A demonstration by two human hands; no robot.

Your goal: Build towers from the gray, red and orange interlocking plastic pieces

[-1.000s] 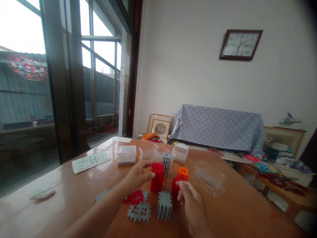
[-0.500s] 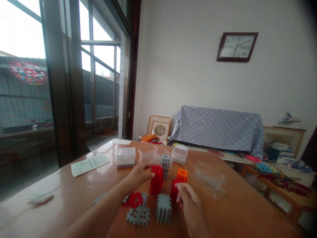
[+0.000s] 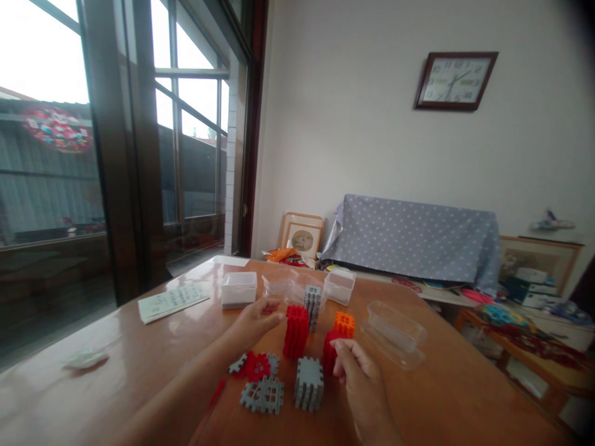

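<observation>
My left hand (image 3: 264, 317) is open just left of a tall stack of red interlocking plastic tiles (image 3: 296, 332), its fingers apart from it. My right hand (image 3: 361, 375) is closed, thumb and fingertips pinching the right edge of a shorter red tile stack (image 3: 330, 353); its fingers partly cover this stack. Between the hands, nearer me, stands a grey tile stack (image 3: 308, 384). A taller grey stack (image 3: 313, 308) is behind the tall red one, and an orange stack (image 3: 344, 324) behind the shorter red one. Loose grey tiles (image 3: 263, 395) and a red tile (image 3: 257, 366) lie beside my left forearm.
Clear plastic boxes (image 3: 238, 290) (image 3: 339, 286) stand at the back of the wooden table (image 3: 446, 402). An open clear container (image 3: 395, 331) lies on the right. Written paper sheets (image 3: 174, 301) and a small packet (image 3: 84, 359) are on the left. A thin red piece (image 3: 217, 393) lies by my left forearm.
My left hand has drawn back left, off the tall red stack. My right hand stays at the shorter red stack. A thin red piece now shows beside my left forearm. The view has shifted slightly.
</observation>
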